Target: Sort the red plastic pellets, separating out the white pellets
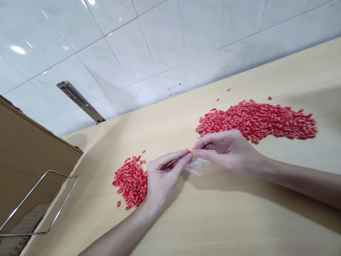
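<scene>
My left hand (165, 174) pinches a small red piece (189, 152) between thumb and fingertips, near the middle of the view. Close beside it on the right, my right hand (231, 152) has its thumb and forefinger pressed together; whatever lies between them is too small to make out. Just under the fingertips is a whitish, fluffy clump (198, 164) on the table. A smaller pile of short red tubes (130, 182) lies left of my left hand, partly covered by it. Behind my right hand spreads a larger pile of red pieces (260, 119).
The pale wooden table (180, 231) meets a white tiled wall (161, 36). At the left stand a cardboard box (12, 151) and a wire frame (54, 211). A metal bar (80, 101) leans by the wall. Some loose red pieces lie around the piles.
</scene>
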`<action>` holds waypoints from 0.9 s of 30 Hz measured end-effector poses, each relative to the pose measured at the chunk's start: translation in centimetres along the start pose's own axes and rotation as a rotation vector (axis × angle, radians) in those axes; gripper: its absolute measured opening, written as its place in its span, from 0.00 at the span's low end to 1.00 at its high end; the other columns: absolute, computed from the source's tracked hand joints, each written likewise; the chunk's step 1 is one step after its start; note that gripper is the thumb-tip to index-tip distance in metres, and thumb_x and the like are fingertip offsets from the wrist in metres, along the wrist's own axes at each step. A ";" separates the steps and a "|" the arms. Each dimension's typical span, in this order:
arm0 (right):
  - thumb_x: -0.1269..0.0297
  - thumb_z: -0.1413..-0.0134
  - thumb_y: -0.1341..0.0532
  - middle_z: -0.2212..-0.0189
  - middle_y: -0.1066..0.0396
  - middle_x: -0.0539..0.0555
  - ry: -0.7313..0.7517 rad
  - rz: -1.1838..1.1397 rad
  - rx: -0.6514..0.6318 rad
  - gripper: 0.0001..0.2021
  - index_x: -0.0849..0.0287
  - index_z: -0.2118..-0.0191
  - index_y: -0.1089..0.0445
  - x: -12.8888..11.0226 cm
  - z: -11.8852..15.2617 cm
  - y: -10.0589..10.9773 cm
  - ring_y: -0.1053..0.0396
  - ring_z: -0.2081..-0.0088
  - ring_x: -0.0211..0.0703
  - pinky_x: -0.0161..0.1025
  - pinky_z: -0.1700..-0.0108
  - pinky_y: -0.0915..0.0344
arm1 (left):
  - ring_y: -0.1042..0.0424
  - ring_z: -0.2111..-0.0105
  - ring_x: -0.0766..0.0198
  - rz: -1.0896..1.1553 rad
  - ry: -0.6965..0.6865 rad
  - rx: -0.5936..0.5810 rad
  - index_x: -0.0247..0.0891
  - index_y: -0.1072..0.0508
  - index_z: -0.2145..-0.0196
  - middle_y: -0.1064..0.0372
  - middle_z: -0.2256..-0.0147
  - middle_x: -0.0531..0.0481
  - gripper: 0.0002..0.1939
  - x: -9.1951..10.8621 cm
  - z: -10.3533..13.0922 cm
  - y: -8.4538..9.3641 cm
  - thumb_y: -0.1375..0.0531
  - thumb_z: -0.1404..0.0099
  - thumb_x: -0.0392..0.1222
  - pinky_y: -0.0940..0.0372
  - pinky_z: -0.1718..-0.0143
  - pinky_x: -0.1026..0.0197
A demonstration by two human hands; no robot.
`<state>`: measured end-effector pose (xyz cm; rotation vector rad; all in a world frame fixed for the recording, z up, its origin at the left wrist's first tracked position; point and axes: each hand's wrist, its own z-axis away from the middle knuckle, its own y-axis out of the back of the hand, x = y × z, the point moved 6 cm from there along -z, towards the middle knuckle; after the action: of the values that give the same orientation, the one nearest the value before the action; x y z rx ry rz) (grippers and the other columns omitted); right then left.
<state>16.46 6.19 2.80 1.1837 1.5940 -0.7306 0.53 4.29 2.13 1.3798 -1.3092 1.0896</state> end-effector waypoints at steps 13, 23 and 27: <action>0.64 0.50 0.32 0.70 0.23 0.52 -0.061 -0.054 -0.008 0.06 0.60 0.66 0.22 0.3 0.0 0.0 0.27 0.66 0.42 0.37 0.64 0.31 | 0.20 0.64 0.62 -0.021 -0.054 -0.011 0.40 0.18 0.67 0.19 0.65 0.50 0.07 0.1 0.1 0.0 0.31 0.46 0.32 0.25 0.59 0.67; 0.62 0.47 0.34 0.69 0.27 0.51 -0.096 -0.105 -0.078 0.07 0.60 0.65 0.27 1.2 0.0 -0.4 0.30 0.66 0.39 0.36 0.62 0.34 | 0.20 0.65 0.61 -0.024 -0.039 -0.003 0.39 0.18 0.67 0.19 0.66 0.49 0.07 0.1 0.0 0.0 0.31 0.46 0.32 0.24 0.60 0.66; 0.60 0.45 0.35 0.71 0.30 0.51 -0.093 -0.057 -0.089 0.08 0.61 0.66 0.28 1.1 0.0 -0.6 0.32 0.67 0.39 0.37 0.64 0.35 | 0.20 0.65 0.62 -0.023 -0.040 -0.034 0.39 0.18 0.67 0.19 0.65 0.50 0.08 0.0 0.1 -0.1 0.32 0.46 0.31 0.25 0.59 0.66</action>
<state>15.87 6.36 1.66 1.0290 1.5717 -0.7339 0.60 4.18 2.15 1.3941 -1.3317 1.0244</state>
